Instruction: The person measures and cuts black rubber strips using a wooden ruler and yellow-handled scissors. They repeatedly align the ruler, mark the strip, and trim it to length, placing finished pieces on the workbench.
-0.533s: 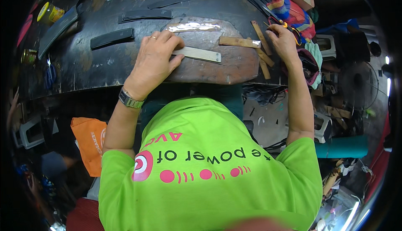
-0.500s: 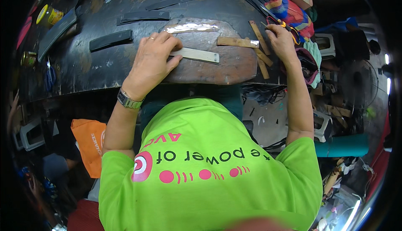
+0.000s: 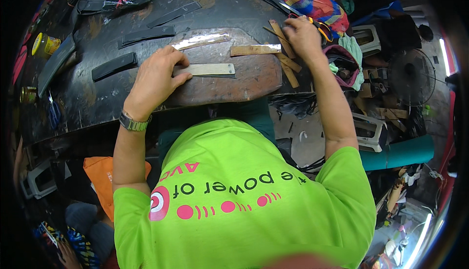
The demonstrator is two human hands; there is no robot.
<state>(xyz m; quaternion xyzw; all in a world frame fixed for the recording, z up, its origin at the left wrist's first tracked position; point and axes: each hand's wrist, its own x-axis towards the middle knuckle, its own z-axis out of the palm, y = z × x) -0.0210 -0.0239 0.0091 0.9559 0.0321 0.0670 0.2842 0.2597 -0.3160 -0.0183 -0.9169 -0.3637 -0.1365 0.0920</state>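
Observation:
My left hand (image 3: pixel 157 79) is closed on the left end of a pale flat strip (image 3: pixel 211 69), pressing it down with thumb and fingers. A dark strip (image 3: pixel 226 76) peeks out along its lower edge. Both lie on a worn brown wooden board (image 3: pixel 254 79). Off the board's right side, my right hand (image 3: pixel 304 38) is closed around a slim pointed tool (image 3: pixel 271 30), its tip aimed left; its exact kind is unclear. Scissors with orange and black handles (image 3: pixel 323 29) lie right beside that hand. Brown strips (image 3: pixel 289 76) lie below it.
Another brown strip (image 3: pixel 254 50) and a shiny wrapped strip (image 3: pixel 201 41) lie on the board. Black strip stacks (image 3: pixel 114 67) sit to the left on the dark table (image 3: pixel 97 95). A yellow-lidded jar (image 3: pixel 45 45) stands far left, a colourful striped cloth (image 3: pixel 320 8) at back right.
The view has shifted, moving the table scene leftward. The pale strip lies more level, with the dark strip showing under it. My right hand's slim tool shows more plainly.

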